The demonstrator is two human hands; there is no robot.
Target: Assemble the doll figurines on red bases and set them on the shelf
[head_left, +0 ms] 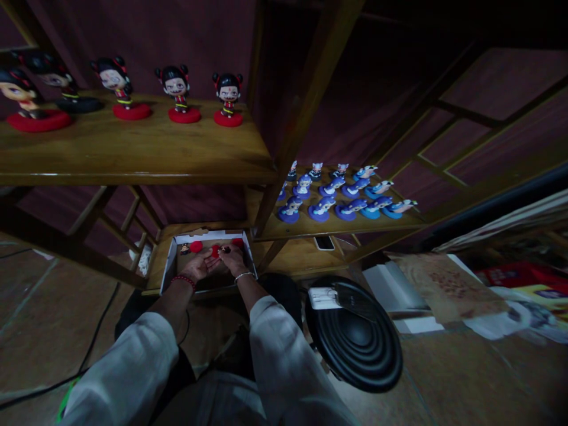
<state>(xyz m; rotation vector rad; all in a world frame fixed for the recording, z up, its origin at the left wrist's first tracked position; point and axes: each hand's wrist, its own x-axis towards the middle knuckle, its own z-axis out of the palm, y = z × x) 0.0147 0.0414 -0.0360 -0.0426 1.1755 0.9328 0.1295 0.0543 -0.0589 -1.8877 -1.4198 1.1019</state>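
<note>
Both of my hands are inside a shallow white-rimmed cardboard box point(167, 267) on the low shelf. A small figurine point(216, 251) with a round red base and a dark head lies sideways between them. My left hand point(200, 265), palm turned up, has its fingers closed at the red base. The fingers of my right hand point(234, 260) pinch the dark head end; the fingertips partly hide it. Also in the box are a small dark-haired figure point(184, 249), a red disc base point(196, 245) and another red piece point(238, 242) behind my right hand.
Several black-haired figurines point(180, 94) on red bases line the upper left shelf. Purple and blue figurines point(322, 208) crowd the right shelf, with a phone point(325, 242) below. A round black stool point(359, 355) bearing a white item stands right, near cardboard point(452, 290).
</note>
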